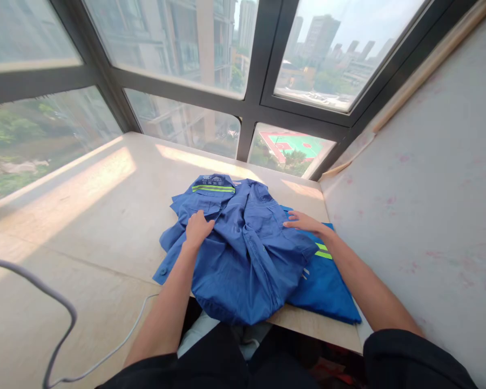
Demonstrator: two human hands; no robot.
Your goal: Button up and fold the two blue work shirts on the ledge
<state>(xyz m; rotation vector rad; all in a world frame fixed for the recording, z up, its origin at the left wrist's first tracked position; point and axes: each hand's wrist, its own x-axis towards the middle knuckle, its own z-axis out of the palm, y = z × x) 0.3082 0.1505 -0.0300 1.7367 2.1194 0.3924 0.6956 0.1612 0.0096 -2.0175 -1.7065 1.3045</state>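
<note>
A blue work shirt (243,254) with yellow-green reflective stripes lies crumpled on a pale wooden tabletop (105,216), collar toward the window. My left hand (197,229) rests on the shirt's left side with its fingers curled into the cloth. My right hand (303,221) lies flat on the shirt's right side, fingers stretched out. Under the shirt's right edge lies a second, folded blue garment (328,286) with a yellow-green stripe, reaching the table's front edge.
A grey cable (60,329) loops over the tabletop at the front left. Large windows with dark frames (251,108) stand behind the table. A pale wall (429,189) closes the right side. The table's front edge (319,329) is near my lap.
</note>
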